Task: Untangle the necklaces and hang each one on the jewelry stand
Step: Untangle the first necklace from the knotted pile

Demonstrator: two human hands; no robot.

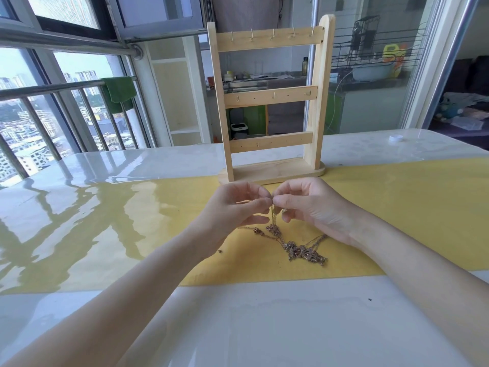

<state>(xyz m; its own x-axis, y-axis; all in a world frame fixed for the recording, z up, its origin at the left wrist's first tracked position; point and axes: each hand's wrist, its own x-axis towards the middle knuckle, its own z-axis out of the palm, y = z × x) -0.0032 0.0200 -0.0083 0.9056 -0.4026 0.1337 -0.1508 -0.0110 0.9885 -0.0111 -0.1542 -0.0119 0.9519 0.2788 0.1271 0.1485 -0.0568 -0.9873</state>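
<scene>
A tangle of thin gold necklaces [301,251] lies on the yellow mat [397,207] in front of me. Several strands rise from it to my fingertips. My left hand [235,207] and my right hand [309,205] meet thumb to thumb above the mat, each pinching the lifted chain strands. Just behind my hands stands the wooden jewelry stand [270,102], upright, with three crossbars carrying small hooks. Nothing hangs on any hook.
The glossy white table [238,327] extends toward me and to both sides of the mat. A small white cap [396,138] sits at the far right of the table. A tiny loose bit [219,251] lies left of the tangle. A window with railing is at the left.
</scene>
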